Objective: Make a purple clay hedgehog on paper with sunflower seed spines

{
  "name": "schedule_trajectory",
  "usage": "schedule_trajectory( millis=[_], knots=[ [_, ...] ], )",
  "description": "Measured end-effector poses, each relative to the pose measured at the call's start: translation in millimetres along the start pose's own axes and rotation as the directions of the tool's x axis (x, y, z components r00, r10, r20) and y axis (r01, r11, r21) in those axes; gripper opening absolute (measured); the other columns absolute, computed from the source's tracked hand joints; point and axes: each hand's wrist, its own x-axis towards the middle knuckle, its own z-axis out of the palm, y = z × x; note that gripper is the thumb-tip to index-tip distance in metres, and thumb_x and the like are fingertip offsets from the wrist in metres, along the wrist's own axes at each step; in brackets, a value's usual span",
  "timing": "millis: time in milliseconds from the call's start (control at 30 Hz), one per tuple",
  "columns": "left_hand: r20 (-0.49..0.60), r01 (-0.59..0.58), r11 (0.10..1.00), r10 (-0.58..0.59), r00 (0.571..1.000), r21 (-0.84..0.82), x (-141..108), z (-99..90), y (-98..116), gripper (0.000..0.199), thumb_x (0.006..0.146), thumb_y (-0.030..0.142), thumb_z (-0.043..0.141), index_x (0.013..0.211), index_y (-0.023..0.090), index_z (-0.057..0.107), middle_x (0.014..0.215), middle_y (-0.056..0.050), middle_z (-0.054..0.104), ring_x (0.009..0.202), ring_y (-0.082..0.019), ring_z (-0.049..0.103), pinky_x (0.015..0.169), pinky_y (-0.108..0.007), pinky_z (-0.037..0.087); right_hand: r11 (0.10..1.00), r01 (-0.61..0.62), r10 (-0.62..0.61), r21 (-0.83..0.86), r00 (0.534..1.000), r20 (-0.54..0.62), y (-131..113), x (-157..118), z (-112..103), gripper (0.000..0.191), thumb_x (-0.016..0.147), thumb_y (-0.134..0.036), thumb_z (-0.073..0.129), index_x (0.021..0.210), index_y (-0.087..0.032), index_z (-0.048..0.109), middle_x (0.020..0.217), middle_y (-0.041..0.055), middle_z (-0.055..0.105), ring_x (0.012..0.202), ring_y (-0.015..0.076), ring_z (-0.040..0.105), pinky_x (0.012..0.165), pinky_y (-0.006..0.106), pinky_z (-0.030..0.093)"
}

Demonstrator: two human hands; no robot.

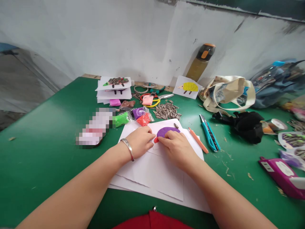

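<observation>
A purple oval of modelling clay (164, 131) lies flat on white paper (152, 171), with a small piece of red modelling clay (156, 140) at its left end. My right hand (178, 148) rests over the purple oval, its fingers curled and its fingertips pressed on the red piece. From the left, my left hand (140, 141) reaches towards the red piece, fingers stretched out and slightly apart on the paper, holding nothing that shows. One sunflower seed (176, 125) lies just above the oval. The undersides of both hands are hidden.
Clay packets, green (121, 119) and red (144, 119), lie behind the paper near a seed pile (167, 110) and scissors (165, 96). To the right are an orange stick (198, 140), a teal utility knife (209, 133) and a black cloth item (247, 125). A bottle (200, 63) stands by the wall.
</observation>
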Motion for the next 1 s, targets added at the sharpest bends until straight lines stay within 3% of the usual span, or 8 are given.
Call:
schedule_trajectory(
  millis=[167, 367, 533, 633, 800, 1000],
  knots=[
    [-0.009, -0.010, 1.000, 0.010, 1.000, 0.008, 0, 0.1, 0, 0.014, 0.088, 0.018, 0.057, 0.092, 0.015, 0.070, 0.102, -0.008, 0.061, 0.096, -0.021, 0.058, 0.087, -0.031, 0.046, 1.000, 0.013, -0.012, -0.015, 1.000, 0.022, 0, 0, -3, 0.027, 0.090, -0.010, 0.051, 0.103, -0.022, 0.071, 0.082, 0.0047, 0.060, 0.076, 0.0189, 0.049, 0.069, 0.033, 0.031],
    [-0.015, -0.020, 1.000, 0.020, 1.000, -0.011, -1, 1.0, -2, 0.017, 0.088, 0.019, 0.057, 0.097, 0.016, 0.070, 0.102, -0.008, 0.060, 0.096, -0.021, 0.058, 0.086, -0.032, 0.046, 0.996, 0.009, -0.008, 0.090, 1.000, -0.021, -4, -5, -9, 0.036, 0.089, -0.006, 0.046, 0.111, -0.022, 0.069, 0.088, 0.0061, 0.062, 0.080, 0.0195, 0.052, 0.070, 0.032, 0.032],
    [-0.017, -0.033, 0.999, 0.033, 0.999, 0.003, -1, -0.6, 0, 0.014, 0.089, 0.018, 0.056, 0.092, 0.015, 0.069, 0.101, -0.008, 0.061, 0.095, -0.021, 0.058, 0.085, -0.031, 0.046, 0.995, 0.078, -0.083, 0.067, 0.993, 0.084, -15, -6, -10, 0.030, 0.089, -0.007, 0.047, 0.105, -0.020, 0.069, 0.083, 0.0056, 0.060, 0.077, 0.0184, 0.051, 0.069, 0.032, 0.031],
    [-0.006, -0.024, 1.000, 0.024, 1.000, 0.008, -1, -1.4, 0, 0.013, 0.089, 0.018, 0.057, 0.092, 0.015, 0.069, 0.101, -0.008, 0.060, 0.095, -0.021, 0.058, 0.086, -0.031, 0.046, 0.997, 0.063, -0.067, 0.039, 0.990, 0.122, -17, -6, -10, 0.026, 0.089, -0.007, 0.049, 0.101, -0.019, 0.069, 0.082, 0.0050, 0.059, 0.076, 0.0181, 0.050, 0.067, 0.031, 0.029],
    [-0.004, -0.024, 1.000, 0.024, 1.000, 0.006, -2, 0.2, -1, 0.014, 0.088, 0.015, 0.057, 0.095, 0.015, 0.069, 0.103, -0.009, 0.060, 0.097, -0.021, 0.058, 0.087, -0.032, 0.047, 0.997, 0.066, -0.061, -0.034, 0.988, 0.142, -13, -5, -11, 0.025, 0.091, -0.011, 0.051, 0.105, -0.022, 0.070, 0.081, 0.0040, 0.058, 0.073, 0.0175, 0.047, 0.067, 0.031, 0.028],
    [0.004, -0.017, 1.000, 0.017, 1.000, 0.014, -2, 2.3, -2, 0.016, 0.088, 0.016, 0.057, 0.098, 0.015, 0.070, 0.105, -0.009, 0.060, 0.098, -0.022, 0.058, 0.089, -0.033, 0.047, 0.998, 0.064, -0.066, 0.019, 0.984, 0.166, -7, -2, -13, 0.029, 0.094, -0.011, 0.048, 0.108, -0.023, 0.070, 0.081, 0.0039, 0.057, 0.072, 0.0162, 0.047, 0.064, 0.030, 0.028]
  ],
)
